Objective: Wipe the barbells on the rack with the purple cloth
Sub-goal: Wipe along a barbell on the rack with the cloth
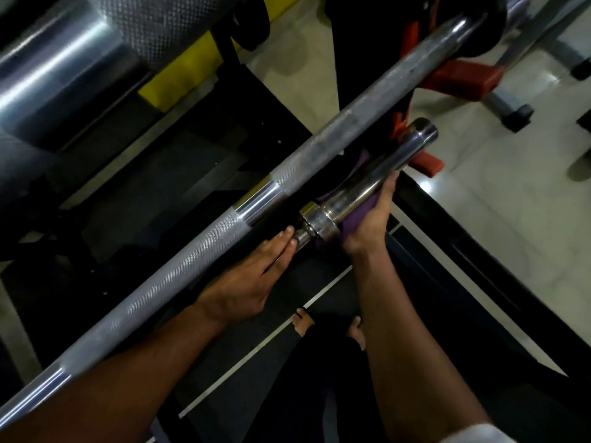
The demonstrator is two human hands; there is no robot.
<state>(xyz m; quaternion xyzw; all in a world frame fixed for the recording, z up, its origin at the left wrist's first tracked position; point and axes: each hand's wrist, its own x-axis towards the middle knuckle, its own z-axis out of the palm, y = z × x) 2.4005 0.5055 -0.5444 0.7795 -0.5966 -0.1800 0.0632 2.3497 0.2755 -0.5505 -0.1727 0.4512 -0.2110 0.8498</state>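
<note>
- The purple cloth [358, 215] is pressed under the barbell sleeve [374, 183] by the right grip [371, 219], clenched around both.
- The thin shaft [300, 239] beside the collar is touched by the left grip [252, 279], fingers extended, released.
- Above both grips a knurled barbell [224, 231] is seen; below them, black mats [287, 362] and pale tiles [495, 203].

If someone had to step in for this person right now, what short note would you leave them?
Right hand: holds the purple cloth wrapped under the smooth sleeve of the lower barbell, near its collar.
Left hand: no cloth; fingers rest on the same bar's thin shaft just behind the collar, steadying it.
Upper barbell: long knurled bar running diagonally just above, untouched by either hand.
Done: cannot tell how much has been wiped; the sleeve looks shiny.
Left: finish this sleeve out to its end, then the rest of this bar and the upper barbell.
</note>
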